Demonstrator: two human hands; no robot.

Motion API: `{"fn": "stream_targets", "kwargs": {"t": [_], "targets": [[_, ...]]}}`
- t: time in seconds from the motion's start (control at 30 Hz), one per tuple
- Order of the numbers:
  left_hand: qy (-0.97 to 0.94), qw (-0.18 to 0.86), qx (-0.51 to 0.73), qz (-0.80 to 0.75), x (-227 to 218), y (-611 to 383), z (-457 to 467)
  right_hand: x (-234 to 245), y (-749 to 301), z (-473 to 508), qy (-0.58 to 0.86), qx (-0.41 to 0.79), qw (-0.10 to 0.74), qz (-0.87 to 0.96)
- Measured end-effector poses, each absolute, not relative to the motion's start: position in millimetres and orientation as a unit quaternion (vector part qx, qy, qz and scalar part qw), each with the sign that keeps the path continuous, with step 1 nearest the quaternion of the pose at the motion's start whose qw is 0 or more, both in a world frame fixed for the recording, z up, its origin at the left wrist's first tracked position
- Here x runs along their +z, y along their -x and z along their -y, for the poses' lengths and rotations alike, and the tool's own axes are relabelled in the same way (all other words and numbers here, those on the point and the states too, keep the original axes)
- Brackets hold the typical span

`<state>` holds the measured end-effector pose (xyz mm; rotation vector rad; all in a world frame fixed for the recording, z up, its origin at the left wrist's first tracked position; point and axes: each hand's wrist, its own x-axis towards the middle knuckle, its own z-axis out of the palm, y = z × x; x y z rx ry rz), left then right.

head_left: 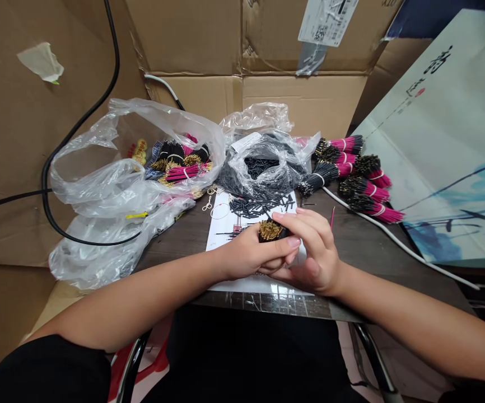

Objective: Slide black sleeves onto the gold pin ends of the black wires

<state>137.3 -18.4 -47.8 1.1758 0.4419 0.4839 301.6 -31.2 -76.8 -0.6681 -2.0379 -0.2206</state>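
My left hand (248,252) is closed around a bundle of black wires with gold ends (271,229), the gold tips facing up toward me. Against the far side of the bundle, my right hand (312,252) has its fingers curved round, and its palm meets the left fingers. Whether the right fingers pinch a single piece is hidden. Just beyond the hands, loose short black tubes (257,207) are scattered on a white paper sheet (221,226). Some thin black wires (225,234) lie left of the bundle.
Behind the tubes stands an open clear bag (284,162) full of black tubes. At left, another plastic bag (133,179) holds tied wire bundles. Several pink and black bundles (372,190) lie at right by a white cable (393,232). Cardboard walls (192,45) enclose the table.
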Motion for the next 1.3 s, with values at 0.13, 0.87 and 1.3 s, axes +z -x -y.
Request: {"fn": "stream_targets", "kwargs": {"t": [0.13,0.87,1.3], "targets": [[-0.559,0.767,0.232,-0.215,-50,-138,19,-83,-305,29,0.242,-0.150,0.469,0.836],[-0.627,0.713,0.205,-0.238,-49,-138,19,-71,-304,30,0.236,-0.127,0.454,0.850],[-0.638,0.704,0.201,-0.237,-49,-138,20,-65,-303,30,0.225,-0.107,0.445,0.860]]}}
